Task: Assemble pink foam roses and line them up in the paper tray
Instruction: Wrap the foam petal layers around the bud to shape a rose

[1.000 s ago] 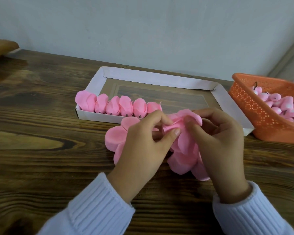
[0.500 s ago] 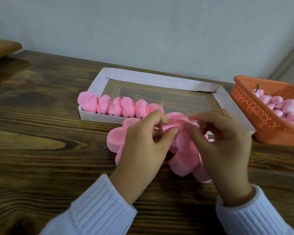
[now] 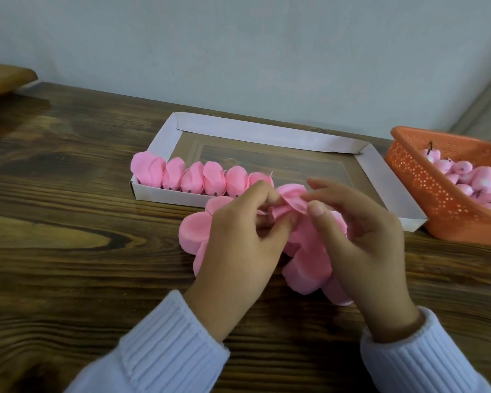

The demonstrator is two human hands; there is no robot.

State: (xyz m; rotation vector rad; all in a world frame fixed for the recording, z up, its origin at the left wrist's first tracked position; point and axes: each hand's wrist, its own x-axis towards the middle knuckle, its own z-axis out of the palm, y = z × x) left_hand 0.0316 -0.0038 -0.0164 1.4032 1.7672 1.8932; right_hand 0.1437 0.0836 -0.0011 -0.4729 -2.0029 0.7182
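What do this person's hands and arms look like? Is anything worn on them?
Both arms are covered in a pale, bluish-white knit: the left sleeve and right sleeve end in ribbed cuffs at the wrists. The left hand and right hand are bare: no gloves, and no rings, watch or bracelet show. The nails that show are short and unpainted.

I see the paper tray point(image 3: 267, 131) centre-frame on the desk point(image 3: 68, 251), with finished roses point(image 3: 193, 180) lined along its near wall (six, by my count). The basket point(image 3: 425, 188) sits right of it. Before the tray, petal stacks point(image 3: 194, 228) lie under the left hand point(image 3: 238, 245) and right hand point(image 3: 360, 236), with the half-made rose point(image 3: 291, 198) between them.
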